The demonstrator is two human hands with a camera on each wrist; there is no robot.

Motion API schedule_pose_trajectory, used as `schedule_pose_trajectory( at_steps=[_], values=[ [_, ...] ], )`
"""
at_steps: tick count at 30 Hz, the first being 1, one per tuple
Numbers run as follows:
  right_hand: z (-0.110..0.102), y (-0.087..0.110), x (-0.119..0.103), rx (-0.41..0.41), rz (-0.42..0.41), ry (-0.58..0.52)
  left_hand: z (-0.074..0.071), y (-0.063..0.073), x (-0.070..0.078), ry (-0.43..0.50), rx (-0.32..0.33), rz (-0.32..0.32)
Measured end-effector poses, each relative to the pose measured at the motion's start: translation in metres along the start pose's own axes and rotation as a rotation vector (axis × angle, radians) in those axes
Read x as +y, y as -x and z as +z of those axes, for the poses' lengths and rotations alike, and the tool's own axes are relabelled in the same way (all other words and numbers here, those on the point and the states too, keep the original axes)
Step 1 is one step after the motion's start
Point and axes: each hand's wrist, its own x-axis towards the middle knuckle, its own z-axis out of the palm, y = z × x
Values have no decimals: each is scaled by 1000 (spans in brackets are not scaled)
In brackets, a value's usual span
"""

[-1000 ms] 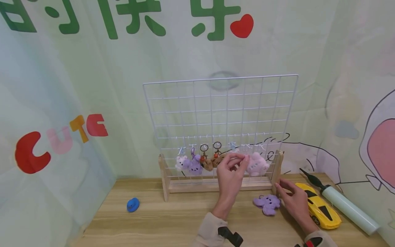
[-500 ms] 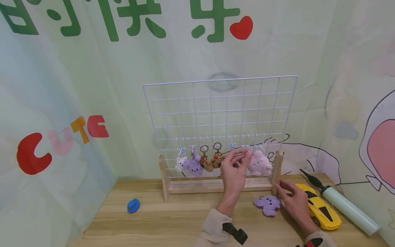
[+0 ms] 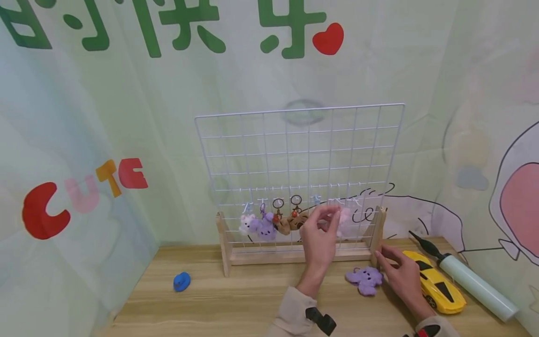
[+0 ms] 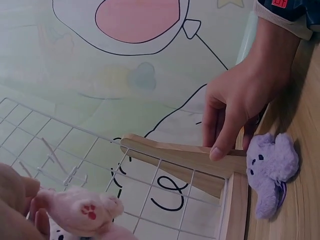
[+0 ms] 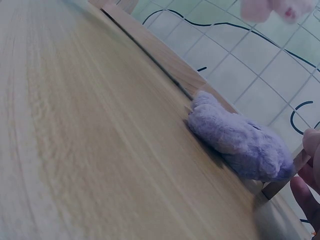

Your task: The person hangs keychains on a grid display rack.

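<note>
A pale pink plush keychain [image 4: 87,210] with a darker paw print hangs low on the right part of the white wire grid rack [image 3: 299,140]. My left hand [image 3: 318,236] pinches it between thumb and fingers and hides most of it in the head view. With thumb and fingers on either side, my right hand [image 3: 400,271] grips the wooden end leg [image 4: 190,160] of the rack. Beside that leg, a purple plush keychain [image 3: 366,281] lies on the table. A black-and-white bit of another plush shows beneath the pink one in the left wrist view.
A white plush [image 3: 247,223], a purple plush [image 3: 266,228] and brown plushes [image 3: 283,224] hang further left on the rack. A yellow toy car [image 3: 438,285] and a pale green pump [image 3: 477,285] lie at the right. A small blue object [image 3: 182,282] sits at the left.
The pink plush swung right, then came back left and is now mostly behind my left hand. That hand has shifted slightly right. My right hand stays on the leg.
</note>
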Motion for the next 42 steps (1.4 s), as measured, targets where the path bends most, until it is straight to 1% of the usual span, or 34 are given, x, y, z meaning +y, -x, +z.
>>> schedule_pose_trajectory(
  at_steps=[3,5,8,12,15,18,20,23,24,27,31,33,35,37,38,40,42],
  values=[
    [-1,1,1,2,-2,1,-2,2,-3,-5,4,-4],
    [-1,1,2,3,0,2,-5,3,-4,-9,8,13],
    [0,1,2,-2,-3,-1,-10,7,-8,-6,10,61],
    [1,-1,4,-2,-14,-6,-23,19,-15,-13,-3,120],
    [1,-1,3,3,-21,-1,-38,29,-22,-43,-21,163],
    [0,-1,2,8,-24,9,-57,35,-30,-88,-28,213],
    [-1,-1,2,16,-23,8,-73,37,-37,-120,-25,226],
    [-1,0,0,28,-31,-3,-102,40,-50,-158,-6,225],
    [0,0,0,36,-31,-10,-112,40,-54,-169,4,210],
    [0,1,-2,66,-43,-26,-146,39,-66,-199,57,191],
    [0,3,-7,123,-49,-44,-191,34,-81,-252,169,145],
    [-1,4,-10,148,-54,-40,-212,31,-87,-301,223,101],
    [-2,4,-14,156,-72,-31,-229,27,-93,-356,255,41],
    [-3,3,-18,139,-102,-2,-241,22,-98,-406,259,-28],
    [-3,3,-21,117,-129,21,-246,20,-100,-428,253,-62],
    [-1,2,-26,42,-193,73,-253,16,-105,-453,233,-124],
    [1,0,-32,-55,-253,143,-258,14,-108,-465,206,-175]
  ],
)
